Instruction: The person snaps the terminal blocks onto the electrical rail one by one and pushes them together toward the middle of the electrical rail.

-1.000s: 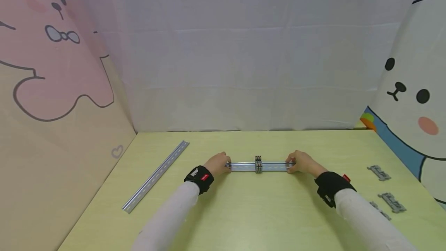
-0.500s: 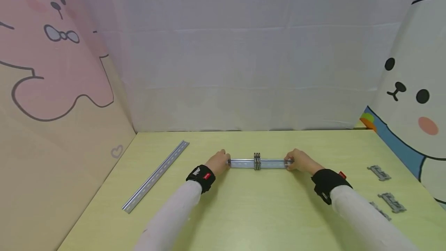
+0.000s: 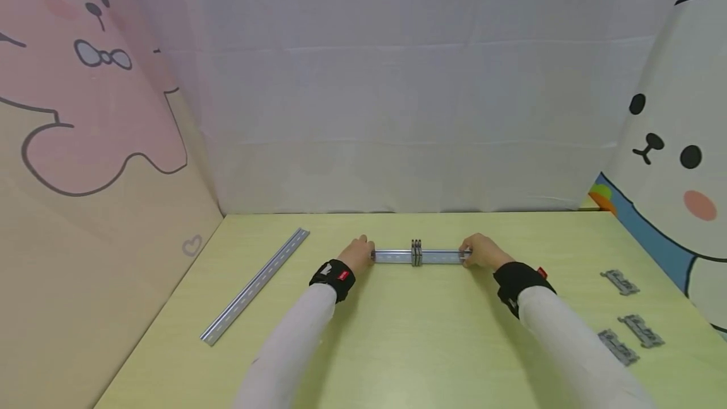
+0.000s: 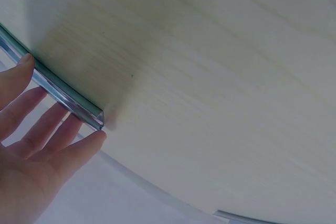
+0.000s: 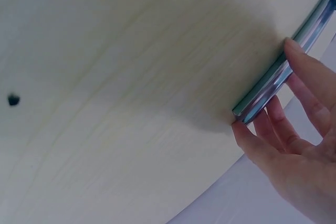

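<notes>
A short slotted metal DIN rail (image 3: 443, 257) lies crosswise near the middle of the table, with a few thin grey clip-like pieces (image 3: 416, 253) standing side by side at its middle. My left hand (image 3: 357, 254) grips the rail's left end; in the left wrist view the thumb (image 4: 23, 69) lies along one edge and the fingers reach the other. At the right end my right hand (image 3: 484, 252) holds the rail between thumb and fingers, as the right wrist view shows with the fingertips (image 5: 294, 45) on its edge.
A longer slotted rail (image 3: 255, 286) lies diagonally on the left of the table (image 3: 397, 346). Three loose grey clip pieces (image 3: 620, 282) lie on the right side, the nearest close to my right sleeve. A white curtain (image 3: 363, 112) hangs behind the table's back edge.
Both hands have carried the short rail away from me, toward the back of the table, and slightly left. The grey pieces moved along with it. The long rail stays where it was.
</notes>
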`<state>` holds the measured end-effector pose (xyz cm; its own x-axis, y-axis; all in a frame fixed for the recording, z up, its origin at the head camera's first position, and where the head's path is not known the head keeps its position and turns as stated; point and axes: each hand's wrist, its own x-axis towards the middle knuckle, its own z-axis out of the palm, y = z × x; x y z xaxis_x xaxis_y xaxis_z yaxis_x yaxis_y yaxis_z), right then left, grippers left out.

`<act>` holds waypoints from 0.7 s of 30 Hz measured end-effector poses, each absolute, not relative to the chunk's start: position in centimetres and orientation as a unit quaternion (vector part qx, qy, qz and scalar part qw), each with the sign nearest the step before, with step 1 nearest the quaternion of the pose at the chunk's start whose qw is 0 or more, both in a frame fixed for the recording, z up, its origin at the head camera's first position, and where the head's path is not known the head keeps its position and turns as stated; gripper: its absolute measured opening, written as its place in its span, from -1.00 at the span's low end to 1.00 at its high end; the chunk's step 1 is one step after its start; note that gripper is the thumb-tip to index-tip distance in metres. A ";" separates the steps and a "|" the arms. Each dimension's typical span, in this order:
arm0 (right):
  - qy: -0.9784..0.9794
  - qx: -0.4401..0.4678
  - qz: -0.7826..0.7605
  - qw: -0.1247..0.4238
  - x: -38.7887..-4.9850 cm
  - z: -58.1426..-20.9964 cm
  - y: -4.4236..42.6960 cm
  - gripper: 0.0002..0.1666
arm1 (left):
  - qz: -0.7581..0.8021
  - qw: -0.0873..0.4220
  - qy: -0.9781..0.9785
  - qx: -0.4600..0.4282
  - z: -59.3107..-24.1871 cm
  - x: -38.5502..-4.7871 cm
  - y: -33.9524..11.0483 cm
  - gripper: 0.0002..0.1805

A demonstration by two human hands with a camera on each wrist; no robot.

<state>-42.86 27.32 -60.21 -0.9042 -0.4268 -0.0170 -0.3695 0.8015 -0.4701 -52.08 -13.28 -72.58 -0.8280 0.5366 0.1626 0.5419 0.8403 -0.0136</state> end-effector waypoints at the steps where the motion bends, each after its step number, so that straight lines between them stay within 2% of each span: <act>1: 0.949 -0.208 -0.233 0.054 -43.4 -60.9 27.5 -0.55 | -0.017 0.083 -0.956 -0.281 -74.0 -53.2 -13.5 -0.58; 4: 0.951 -0.206 -0.224 0.051 -44.0 -61.5 27.6 -0.55 | -0.019 0.077 -0.960 -0.269 -74.5 -53.7 -13.6 -0.61; 7: 0.946 -0.213 -0.237 0.062 -43.5 -60.4 27.1 -0.53 | -0.021 0.078 -0.960 -0.268 -71.1 -51.3 -13.2 -0.65; 11: 0.948 -0.194 -0.242 0.071 -41.2 -56.8 25.4 -0.53 | -0.029 0.086 -0.959 -0.268 -65.1 -46.9 -12.3 -0.66; 14: 0.956 -0.171 -0.225 0.076 -38.9 -53.6 23.8 -0.56 | -0.027 0.089 -0.959 -0.267 -62.8 -45.3 -12.1 -0.67; 15: 0.957 -0.171 -0.223 0.073 -38.0 -52.4 23.2 -0.57 | -0.024 0.093 -0.958 -0.269 -62.9 -45.4 -12.2 -0.68; 17: 0.957 -0.175 -0.225 0.059 -39.4 -54.1 23.8 -0.56 | -0.031 0.084 -0.960 -0.266 -63.2 -45.7 -12.3 -0.69; 21: 0.957 -0.171 -0.230 0.053 -41.5 -56.3 24.7 -0.52 | -0.034 0.097 -0.959 -0.264 -69.2 -50.9 -13.3 -0.70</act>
<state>-41.47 24.72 -56.29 -0.9360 -0.3511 -0.0238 -0.3021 0.8364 -0.4574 -50.93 -13.26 -69.25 -0.8422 0.4990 0.2042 0.5121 0.8588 0.0130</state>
